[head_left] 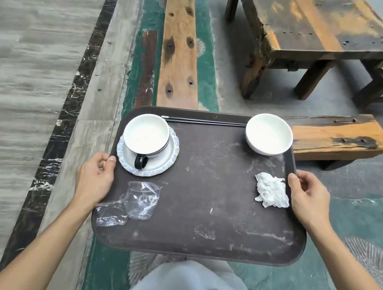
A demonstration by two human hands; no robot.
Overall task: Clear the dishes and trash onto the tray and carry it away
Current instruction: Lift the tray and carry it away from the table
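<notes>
Head view: the tray (200, 218) is held level in the air, clear of the counter (320, 28) and benches (338, 136) ahead, with open floor (25, 76) to the left. The left hand (96, 176) is clamped on the tray's left rim, the right hand (309, 198) on its right rim, thumbs on top. On it: one cup (147, 134) on one saucer (159, 165), handle pointing toward the person; one bowl (269, 134) at the far right corner; two chopsticks (203, 121) lying left-right along the far rim; one crumpled napkin (271, 191); one clear wrapper (135, 200).
</notes>
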